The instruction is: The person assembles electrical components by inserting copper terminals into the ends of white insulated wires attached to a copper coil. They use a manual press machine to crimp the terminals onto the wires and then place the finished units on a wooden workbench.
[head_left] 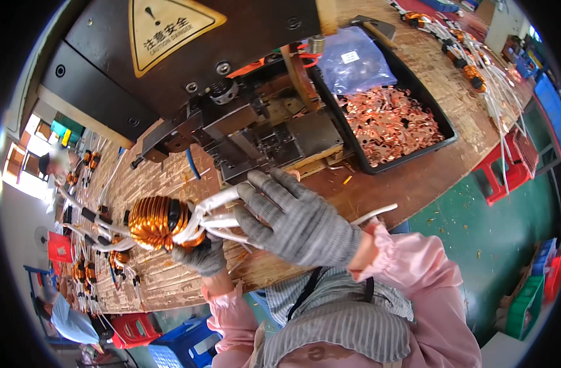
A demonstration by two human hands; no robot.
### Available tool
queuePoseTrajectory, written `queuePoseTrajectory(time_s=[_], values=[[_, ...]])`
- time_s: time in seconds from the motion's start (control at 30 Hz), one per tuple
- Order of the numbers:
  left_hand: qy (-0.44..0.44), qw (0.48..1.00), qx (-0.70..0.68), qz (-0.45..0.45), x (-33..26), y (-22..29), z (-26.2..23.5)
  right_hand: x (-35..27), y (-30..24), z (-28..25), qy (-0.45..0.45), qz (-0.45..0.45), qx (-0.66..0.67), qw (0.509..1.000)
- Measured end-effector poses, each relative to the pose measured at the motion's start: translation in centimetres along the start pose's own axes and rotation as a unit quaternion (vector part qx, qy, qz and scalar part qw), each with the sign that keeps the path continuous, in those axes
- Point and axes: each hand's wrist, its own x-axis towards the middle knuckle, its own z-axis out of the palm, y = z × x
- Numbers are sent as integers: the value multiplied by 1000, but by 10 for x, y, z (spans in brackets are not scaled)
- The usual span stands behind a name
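Copper coil (160,222) in left hand (201,254), white leads (216,211) under right hand (293,218).

Left hand (202,254) perhaps mostly behind coil (159,222)

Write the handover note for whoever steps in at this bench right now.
Left hand: gloved, gripping the copper-wound coil from below, above the wooden bench.
Right hand: gloved, fingers bunching the coil's white sleeved leads in front of the press machine.
Black tray of copper terminals sits right of the machine.
Done: more coils lie at left; their state is unclear.
Left: no terminal visible on these leads.
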Motion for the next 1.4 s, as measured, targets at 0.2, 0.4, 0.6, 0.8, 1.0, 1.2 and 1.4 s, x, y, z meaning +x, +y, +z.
queuePoseTrajectory(time_s=[0.2, 0.4, 0.6, 0.8, 1.0, 1.2, 1.4], values=[[115, 967, 200, 105, -37, 5, 51, -26, -1, 0, -108, 70, 179, 975], [71, 961, 267, 29, -58, -9, 32, -35, -5, -5, 36, 65, 278, 958], [17, 960, 281, -11, -41, -10, -9, -41, 21, -5, -60, 68, 151, 984], [-29, 958, 285, -9, 3, 12, -60, -51, 91, -42, -223, 289, 175, 914], [-51, 956, 288, -9, 25, 16, -96, -76, 180, -35, -345, 441, -190, 807], [-54, 949, 311, -3, 27, 9, -129, -85, 189, -13, -384, 454, -203, 778], [-21, 982, 188, -18, 18, 5, -99, -85, 179, -18, -331, 465, -186, 800]])
